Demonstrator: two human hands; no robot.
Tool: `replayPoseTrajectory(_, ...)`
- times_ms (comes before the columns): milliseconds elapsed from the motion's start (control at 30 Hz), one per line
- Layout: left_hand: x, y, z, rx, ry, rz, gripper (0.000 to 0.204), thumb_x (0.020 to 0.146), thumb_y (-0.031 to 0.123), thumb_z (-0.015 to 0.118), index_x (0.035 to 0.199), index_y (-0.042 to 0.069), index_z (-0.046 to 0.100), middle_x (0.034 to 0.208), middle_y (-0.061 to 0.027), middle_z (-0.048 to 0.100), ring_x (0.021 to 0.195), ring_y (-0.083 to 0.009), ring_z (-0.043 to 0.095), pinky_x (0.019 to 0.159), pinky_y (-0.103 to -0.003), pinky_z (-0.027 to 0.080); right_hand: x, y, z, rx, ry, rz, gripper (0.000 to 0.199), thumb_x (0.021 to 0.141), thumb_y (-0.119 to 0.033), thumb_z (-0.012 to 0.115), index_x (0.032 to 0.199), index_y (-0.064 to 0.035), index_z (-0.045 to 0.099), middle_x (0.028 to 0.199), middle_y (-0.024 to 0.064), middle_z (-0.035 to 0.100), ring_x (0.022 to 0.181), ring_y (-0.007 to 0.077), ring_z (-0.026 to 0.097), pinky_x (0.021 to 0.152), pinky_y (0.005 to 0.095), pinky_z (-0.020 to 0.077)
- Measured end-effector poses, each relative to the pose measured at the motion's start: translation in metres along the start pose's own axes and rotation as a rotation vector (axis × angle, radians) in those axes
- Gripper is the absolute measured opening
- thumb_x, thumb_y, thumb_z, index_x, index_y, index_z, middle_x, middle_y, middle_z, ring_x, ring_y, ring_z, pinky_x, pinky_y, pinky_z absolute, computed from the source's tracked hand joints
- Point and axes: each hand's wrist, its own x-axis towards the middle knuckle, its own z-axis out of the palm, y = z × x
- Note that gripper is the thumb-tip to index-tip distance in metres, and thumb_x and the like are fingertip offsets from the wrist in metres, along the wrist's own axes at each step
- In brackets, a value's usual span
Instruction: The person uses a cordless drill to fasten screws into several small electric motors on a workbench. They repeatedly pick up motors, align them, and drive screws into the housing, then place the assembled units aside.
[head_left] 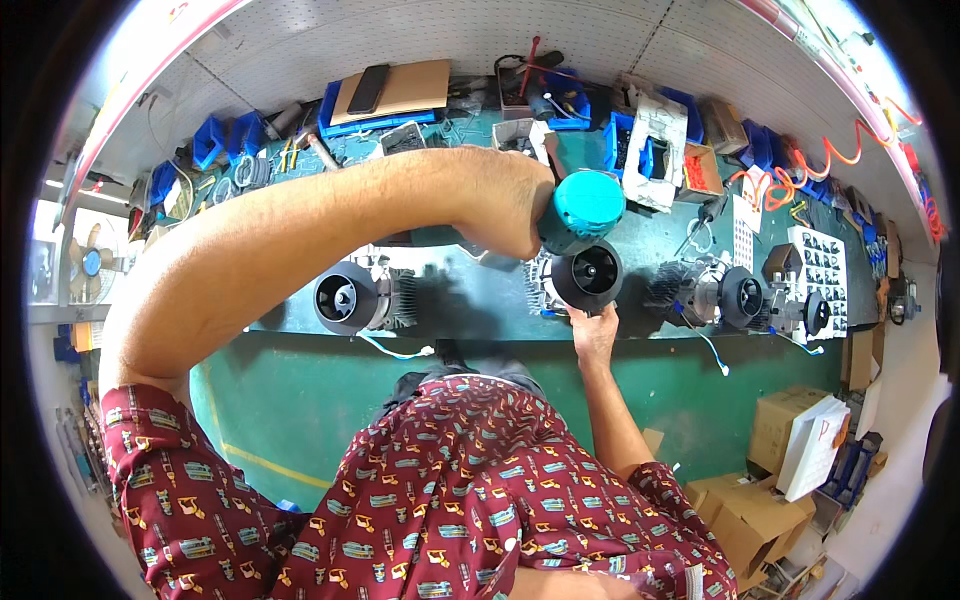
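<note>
1. The left grip [508,205] is wrapped around a teal and black, round-ended power tool [588,203], its fingers mostly out of sight. The arm arches high across the table [470,300], presumably so the tool can point down from above.
2. The right grip [595,335] appears to clasp the near side of a silver motor unit with a black bowl-shaped impeller [588,278] – probably to steady it; the fingertips are hidden.
3. That unit sits at the table's front edge, impeller facing the person, just below the tool; whether the two touch, I cannot tell. The placing likely suits a short reach.
4. A similar finned unit with a black impeller [345,298] rests to the left, and two more [742,297] [816,313] stand to the right, spaced apart, perhaps for elbow room.
5. Blue plastic bins [208,143] line the back – likely kept there to leave the front edge for the units.
</note>
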Motion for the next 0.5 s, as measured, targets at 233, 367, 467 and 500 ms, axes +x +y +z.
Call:
replayPoseTrajectory(233,-0.016,0.010,-0.024,-0.024,0.136,-0.004,0.051,0.080,0.037,0.078,0.116,0.001,0.069,0.097,-0.0181,0.076,0.085,-0.0282,0.072,0.079,-0.040,0.056,0.001,-0.011,0.000,0.014,0.010,0.032,0.041,0.085,0.003,0.078,0.123,-0.0024,0.065,0.117,0.0046,0.070,0.104,0.0132,0.064,0.088,0.0289,0.0511)
replayPoseTrajectory(367,-0.048,-0.019,-0.019,-0.215,0.231,0.068,0.044,0.088,0.028,0.077,0.124,0.003,0.067,0.103,-0.0123,0.074,0.088,-0.0183,0.067,0.084,-0.035,0.055,-0.020,-0.029,-0.009,0.040,0.031,0.289,0.049,0.092,-0.002,0.072,0.138,-0.0043,0.055,0.093,0.0010,0.065,0.074,0.0083,0.056,0.059,0.0269,0.0475)
replayPoseTrajectory(467,-0.099,-0.031,-0.002,-0.347,0.379,0.126,0.037,0.090,0.025,0.075,0.121,0.004,0.068,0.103,-0.0098,0.073,0.087,-0.0174,0.065,0.082,-0.035,0.055,-0.044,-0.031,-0.018,0.322,0.147,0.370,0.038,0.096,0.001,0.057,0.133,-0.0033,0.054,0.103,0.0099,0.066,0.081,0.0140,0.063,0.062,0.0283,0.0532)
replayPoseTrajectory(500,-0.118,-0.038,0.008,-0.400,0.464,0.208,0.037,0.088,0.028,0.075,0.115,0.003,0.070,0.093,-0.0120,0.074,0.078,-0.0202,0.065,0.076,-0.036,0.055,-0.052,-0.028,-0.024,0.415,0.147,0.436,0.038,0.095,0.003,0.055,0.133,-0.0031,0.053,0.108,0.0118,0.067,0.085,0.0166,0.066,0.066,0.0289,0.0567)
